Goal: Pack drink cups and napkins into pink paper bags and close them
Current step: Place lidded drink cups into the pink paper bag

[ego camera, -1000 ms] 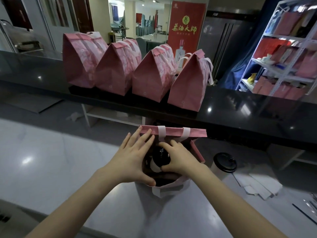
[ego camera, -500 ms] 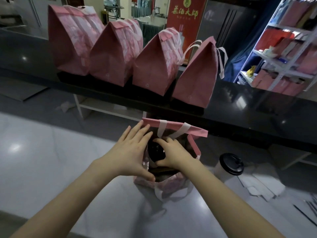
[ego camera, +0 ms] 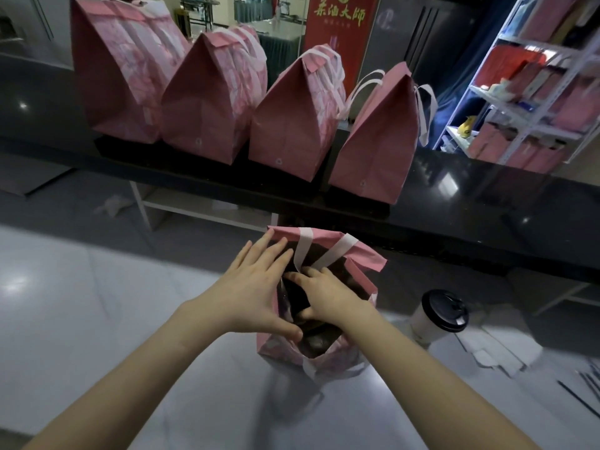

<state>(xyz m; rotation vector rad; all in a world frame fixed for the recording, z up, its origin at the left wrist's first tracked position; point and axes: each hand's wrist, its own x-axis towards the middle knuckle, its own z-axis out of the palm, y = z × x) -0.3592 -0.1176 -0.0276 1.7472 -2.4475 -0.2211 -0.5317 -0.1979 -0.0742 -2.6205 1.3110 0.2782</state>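
Cup point(ego camera: 297, 300) now sits deeper in open pink bag point(ego camera: 367, 259) at lower centre of frame, right hand point(ego camera: 328, 297) clamped on its lid, left hand point(ego camera: 259, 287) flat against bag's left wall; bag not yet closed.

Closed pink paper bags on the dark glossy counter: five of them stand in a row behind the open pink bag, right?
Four, not five: the head view shows four closed pink paper bags in a row on the dark glossy counter behind the open pink bag.
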